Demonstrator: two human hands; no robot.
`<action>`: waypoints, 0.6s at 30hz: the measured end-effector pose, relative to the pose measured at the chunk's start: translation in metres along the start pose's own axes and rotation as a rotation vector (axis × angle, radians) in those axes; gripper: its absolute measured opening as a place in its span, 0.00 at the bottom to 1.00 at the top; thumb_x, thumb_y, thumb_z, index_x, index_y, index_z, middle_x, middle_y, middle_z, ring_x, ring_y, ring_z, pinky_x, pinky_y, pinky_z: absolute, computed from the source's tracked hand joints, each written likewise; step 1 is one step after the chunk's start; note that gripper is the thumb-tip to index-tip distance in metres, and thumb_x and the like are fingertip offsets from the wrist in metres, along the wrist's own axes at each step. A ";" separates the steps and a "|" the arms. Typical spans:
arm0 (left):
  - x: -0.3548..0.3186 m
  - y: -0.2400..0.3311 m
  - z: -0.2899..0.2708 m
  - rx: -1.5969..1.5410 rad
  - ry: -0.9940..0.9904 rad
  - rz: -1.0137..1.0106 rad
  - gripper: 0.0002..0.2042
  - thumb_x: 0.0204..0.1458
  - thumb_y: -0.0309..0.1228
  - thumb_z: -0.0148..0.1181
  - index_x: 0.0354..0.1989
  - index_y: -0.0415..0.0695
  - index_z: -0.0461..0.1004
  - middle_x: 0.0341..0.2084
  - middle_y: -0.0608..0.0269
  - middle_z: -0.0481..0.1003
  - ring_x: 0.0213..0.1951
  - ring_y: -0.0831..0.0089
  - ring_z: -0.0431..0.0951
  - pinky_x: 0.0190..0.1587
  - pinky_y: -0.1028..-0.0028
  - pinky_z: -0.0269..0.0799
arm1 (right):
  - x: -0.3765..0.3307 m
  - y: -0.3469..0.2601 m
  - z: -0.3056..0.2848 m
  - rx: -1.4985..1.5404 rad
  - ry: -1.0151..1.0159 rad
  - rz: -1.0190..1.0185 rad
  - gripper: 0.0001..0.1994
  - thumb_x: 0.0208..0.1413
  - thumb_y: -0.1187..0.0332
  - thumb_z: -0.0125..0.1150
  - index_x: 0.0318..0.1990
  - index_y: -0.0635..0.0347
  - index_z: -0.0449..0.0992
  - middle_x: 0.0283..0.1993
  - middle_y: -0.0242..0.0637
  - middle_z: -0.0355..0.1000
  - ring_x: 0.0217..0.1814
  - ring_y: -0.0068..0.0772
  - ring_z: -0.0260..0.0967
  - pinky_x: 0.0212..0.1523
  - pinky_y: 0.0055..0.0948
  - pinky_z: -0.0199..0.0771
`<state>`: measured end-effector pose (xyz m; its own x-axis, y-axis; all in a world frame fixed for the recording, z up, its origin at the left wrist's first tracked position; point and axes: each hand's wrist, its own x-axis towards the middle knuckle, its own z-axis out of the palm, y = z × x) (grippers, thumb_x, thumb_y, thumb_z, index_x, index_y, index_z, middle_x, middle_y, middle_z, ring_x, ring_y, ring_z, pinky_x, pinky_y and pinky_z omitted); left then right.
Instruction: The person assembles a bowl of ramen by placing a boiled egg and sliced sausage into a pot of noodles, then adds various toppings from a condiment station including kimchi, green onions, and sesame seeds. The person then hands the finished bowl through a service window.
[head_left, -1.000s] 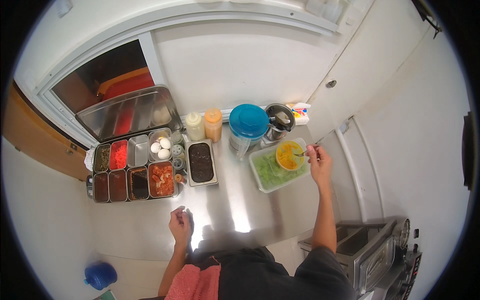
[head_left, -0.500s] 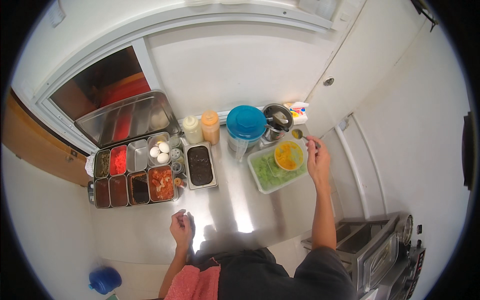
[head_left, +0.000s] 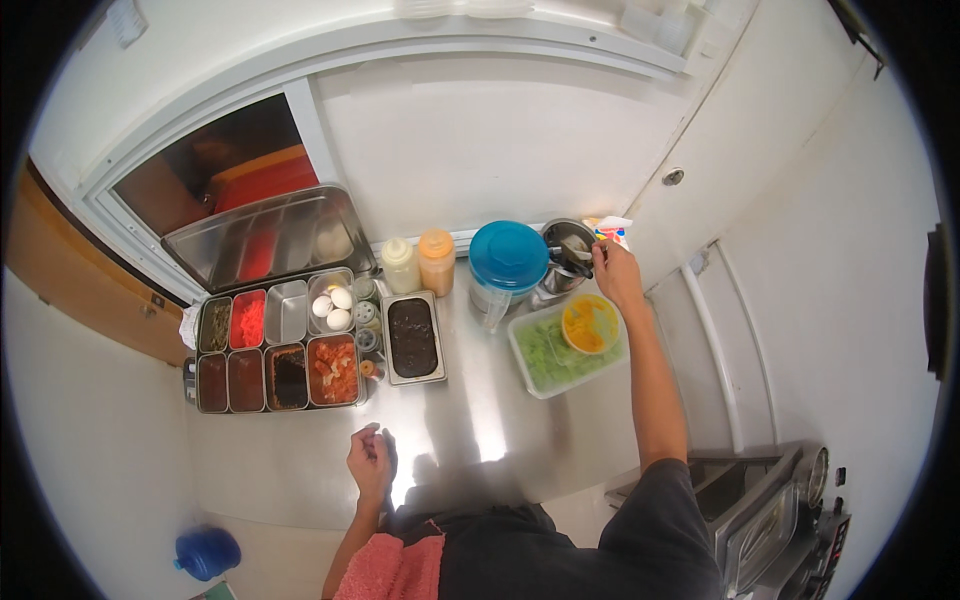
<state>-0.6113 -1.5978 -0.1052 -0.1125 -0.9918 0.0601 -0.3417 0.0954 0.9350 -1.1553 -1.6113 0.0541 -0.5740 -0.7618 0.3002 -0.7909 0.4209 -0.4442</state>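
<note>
My right hand (head_left: 614,272) reaches over the rim of a metal pot (head_left: 548,290) of utensils at the back right. Its fingers pinch a spoon (head_left: 583,255), whose bowl I cannot see clearly among the utensils. Below that forearm, a round tub of yellow food (head_left: 590,324) stands on a clear-lidded box (head_left: 545,377) with green contents. My left hand (head_left: 369,465) hovers by the counter's front edge, fingers curled in, nothing visible in them.
A blue-lidded pitcher (head_left: 508,256) stands left of the pot. Two squeeze bottles (head_left: 437,262) are behind a pan of dark sauce (head_left: 412,338). At left, a metal topping tray (head_left: 281,408) holds eggs and several foods. A tissue pack (head_left: 608,230) lies behind the pot.
My right hand has moved up and left with the spoon, from beside the yellow tub to the utensil pot. My left hand stays nearly in place.
</note>
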 end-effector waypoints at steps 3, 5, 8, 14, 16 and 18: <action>0.000 0.004 0.001 0.013 0.014 0.022 0.09 0.63 0.28 0.58 0.48 0.37 0.75 0.23 0.65 0.76 0.22 0.83 0.73 0.27 0.79 0.70 | 0.008 0.017 0.013 0.034 -0.097 -0.002 0.14 0.61 0.64 0.61 0.51 0.61 0.79 0.40 0.50 0.80 0.40 0.53 0.79 0.43 0.46 0.77; 0.000 0.008 0.001 0.007 0.012 0.013 0.09 0.63 0.28 0.59 0.47 0.37 0.75 0.23 0.65 0.77 0.22 0.82 0.73 0.27 0.79 0.70 | 0.008 0.027 0.014 0.057 -0.137 -0.021 0.18 0.59 0.65 0.63 0.55 0.60 0.78 0.39 0.49 0.80 0.38 0.51 0.79 0.43 0.44 0.78; 0.001 0.013 0.000 0.025 0.003 0.028 0.09 0.63 0.28 0.59 0.47 0.37 0.75 0.23 0.65 0.77 0.22 0.82 0.74 0.27 0.79 0.71 | -0.002 0.036 0.005 0.114 -0.170 -0.003 0.23 0.56 0.66 0.66 0.60 0.58 0.75 0.38 0.46 0.81 0.34 0.46 0.79 0.42 0.40 0.79; 0.002 0.015 0.002 0.065 0.029 0.048 0.09 0.62 0.28 0.60 0.47 0.38 0.75 0.22 0.65 0.77 0.22 0.81 0.75 0.26 0.78 0.72 | -0.033 0.042 -0.021 0.160 -0.119 0.103 0.25 0.56 0.66 0.66 0.62 0.56 0.74 0.41 0.42 0.79 0.31 0.36 0.77 0.39 0.36 0.78; 0.000 0.010 0.003 0.039 0.037 0.018 0.10 0.61 0.28 0.62 0.47 0.38 0.75 0.22 0.63 0.77 0.21 0.79 0.76 0.26 0.77 0.73 | -0.044 0.046 -0.025 0.162 -0.096 0.111 0.24 0.57 0.68 0.65 0.63 0.55 0.74 0.43 0.43 0.78 0.33 0.35 0.77 0.40 0.35 0.79; -0.002 0.004 0.003 0.114 0.031 0.026 0.10 0.60 0.28 0.64 0.47 0.40 0.76 0.22 0.61 0.78 0.22 0.77 0.77 0.27 0.75 0.74 | -0.051 0.047 -0.028 0.221 -0.069 0.063 0.23 0.60 0.69 0.63 0.63 0.56 0.73 0.46 0.42 0.77 0.37 0.34 0.76 0.41 0.34 0.79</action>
<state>-0.6154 -1.5956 -0.1030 -0.0943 -0.9909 0.0963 -0.4430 0.1284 0.8873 -1.1695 -1.5390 0.0416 -0.5989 -0.7726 0.2107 -0.6839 0.3566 -0.6365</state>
